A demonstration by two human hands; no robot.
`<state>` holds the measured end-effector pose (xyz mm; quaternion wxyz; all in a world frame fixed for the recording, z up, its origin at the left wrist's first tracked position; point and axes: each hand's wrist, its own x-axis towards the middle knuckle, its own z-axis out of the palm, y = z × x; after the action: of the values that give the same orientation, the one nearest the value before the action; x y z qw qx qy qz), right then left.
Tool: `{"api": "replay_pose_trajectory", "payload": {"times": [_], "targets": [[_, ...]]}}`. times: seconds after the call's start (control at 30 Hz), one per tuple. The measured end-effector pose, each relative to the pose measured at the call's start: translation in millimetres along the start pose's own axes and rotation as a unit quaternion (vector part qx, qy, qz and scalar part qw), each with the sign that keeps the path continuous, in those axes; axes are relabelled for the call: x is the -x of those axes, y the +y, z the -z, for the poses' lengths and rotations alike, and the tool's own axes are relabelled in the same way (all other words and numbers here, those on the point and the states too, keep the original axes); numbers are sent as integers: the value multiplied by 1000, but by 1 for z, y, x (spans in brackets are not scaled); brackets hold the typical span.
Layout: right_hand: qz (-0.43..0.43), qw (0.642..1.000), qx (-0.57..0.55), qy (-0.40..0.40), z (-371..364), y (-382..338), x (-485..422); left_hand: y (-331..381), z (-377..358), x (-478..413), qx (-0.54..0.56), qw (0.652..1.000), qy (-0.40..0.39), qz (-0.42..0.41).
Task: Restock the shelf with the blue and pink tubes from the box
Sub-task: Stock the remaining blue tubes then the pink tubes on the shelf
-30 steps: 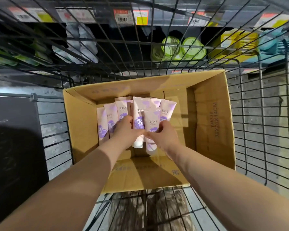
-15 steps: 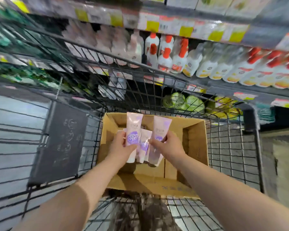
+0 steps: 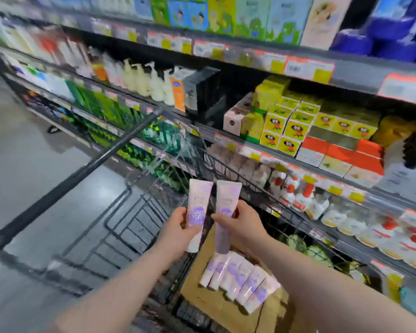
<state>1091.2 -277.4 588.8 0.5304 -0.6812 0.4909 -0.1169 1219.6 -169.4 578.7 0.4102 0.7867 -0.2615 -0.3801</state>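
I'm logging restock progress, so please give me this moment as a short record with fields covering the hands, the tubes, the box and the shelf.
left hand: grips first tube, upright
right hand: grips second tube, upright, beside the first
height: both held tubes are above the box
box: open cardboard, inside the wire cart
box contents: row of tubes lying side by side; count unclear
shelf: to the right of the cart; neither held tube placed on it yet
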Motion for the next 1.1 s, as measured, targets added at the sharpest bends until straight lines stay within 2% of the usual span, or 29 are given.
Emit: {"api": "replay_pose_trajectory", "payload": {"times": [0.2,0.37,0.67,0.87,1.1], "targets": [[133,990,37,-29,-44,-115,20,28,113,34,62,988,110,-84],[204,977,49,-40,-118,-204,53,16,229,75,65,979,155,-116],[259,963,28,-70,-303,-323,129,-53,437,143,79,954,257,-135],[278,956,34,-91,-367,-364,148,-74,510,146,112,943,273,-156],[278,956,41,-90,-415,-408,117,-82,567,105,127,943,269,-150]]}}
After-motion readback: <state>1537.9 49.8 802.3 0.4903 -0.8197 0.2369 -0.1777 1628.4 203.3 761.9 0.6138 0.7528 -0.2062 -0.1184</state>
